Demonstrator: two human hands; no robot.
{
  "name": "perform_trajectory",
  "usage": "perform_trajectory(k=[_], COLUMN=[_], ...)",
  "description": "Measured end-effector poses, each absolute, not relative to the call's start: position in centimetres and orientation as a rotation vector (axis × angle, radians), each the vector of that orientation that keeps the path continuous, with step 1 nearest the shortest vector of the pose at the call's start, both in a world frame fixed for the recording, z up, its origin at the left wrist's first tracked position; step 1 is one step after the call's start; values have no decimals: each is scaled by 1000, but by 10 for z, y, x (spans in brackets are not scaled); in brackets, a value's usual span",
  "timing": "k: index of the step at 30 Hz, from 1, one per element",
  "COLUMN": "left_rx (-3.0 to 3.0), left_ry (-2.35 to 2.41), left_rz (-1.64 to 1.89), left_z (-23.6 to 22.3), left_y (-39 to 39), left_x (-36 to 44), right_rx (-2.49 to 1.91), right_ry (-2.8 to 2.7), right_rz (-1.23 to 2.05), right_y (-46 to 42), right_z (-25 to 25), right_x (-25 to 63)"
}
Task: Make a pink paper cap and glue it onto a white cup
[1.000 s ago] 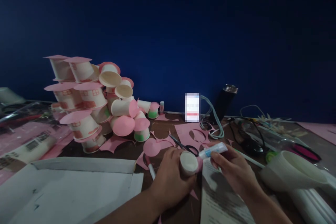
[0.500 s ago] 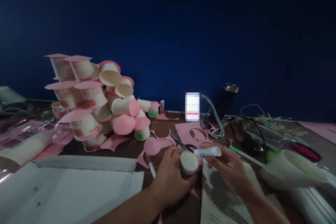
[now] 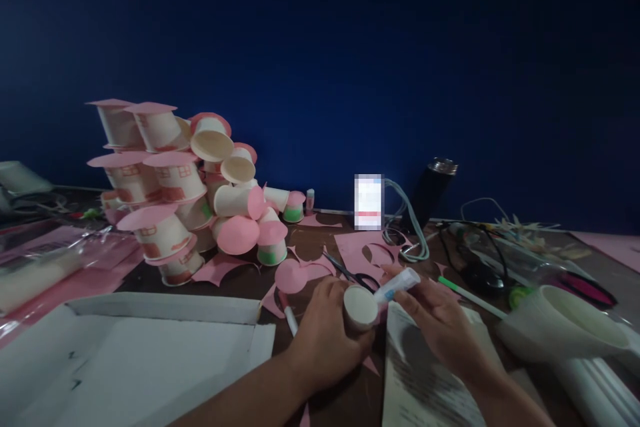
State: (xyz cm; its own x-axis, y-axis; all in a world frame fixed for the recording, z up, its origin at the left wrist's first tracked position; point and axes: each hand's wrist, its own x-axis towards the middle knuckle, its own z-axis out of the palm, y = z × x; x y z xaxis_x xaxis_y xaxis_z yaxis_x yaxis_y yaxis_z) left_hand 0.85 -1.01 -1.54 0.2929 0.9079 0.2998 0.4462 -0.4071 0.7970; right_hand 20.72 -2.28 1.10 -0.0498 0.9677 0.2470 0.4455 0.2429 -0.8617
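A small paper cup [image 3: 360, 307] is gripped upside down in the left hand [image 3: 325, 340] above the table [image 3: 240, 280]. A glue tube [image 3: 397, 284] is pinched in the right hand [image 3: 440, 330], nozzle at the cup's base. Gluing seems underway; a pink paper circle [image 3: 290, 277] nearby is probably needed next.

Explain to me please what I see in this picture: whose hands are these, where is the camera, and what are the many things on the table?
There is no machine. A person wears the camera on the head, so it looks forward and down at that person's own two hands. The left hand grips a small paper cup lying on its side. The right hand holds a glue tube with its tip at the cup. On the brown table stand a pile of decorated cups with pink paper tops, pink paper scraps, scissors, a white box lid and a printed sheet.
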Motion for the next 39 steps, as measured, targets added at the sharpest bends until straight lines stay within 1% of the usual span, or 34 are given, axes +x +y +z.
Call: perform_trajectory(k=[10, 14, 18, 23, 29, 34, 39], left_rx=[1954, 1980, 1852, 1844, 1911, 1881, 1891], left_ry=[1165, 1082, 1149, 1183, 1183, 1134, 1087], left_rz=[985, 993, 945, 901, 928, 1001, 977], left_z=[-15, -13, -12, -9, -9, -11, -10], left_y=[-9, -11, -10, -9, -11, -10, -9], left_x=[7, 7, 6, 6, 8, 7, 7], right_rx=[-1334, -1329, -1356, -1362, -1305, -1341, -1365], right_ry=[-1526, -1596, -1661, -1699, -1562, -1677, -1756], right_rz=[733, 763, 761, 689, 692, 614, 555], right_y=[-21, -23, -27, -26, -23, -28, -29], right_z=[10, 11, 12, 8, 5, 7, 8], right_x=[203, 200, 198, 200, 202, 197, 195])
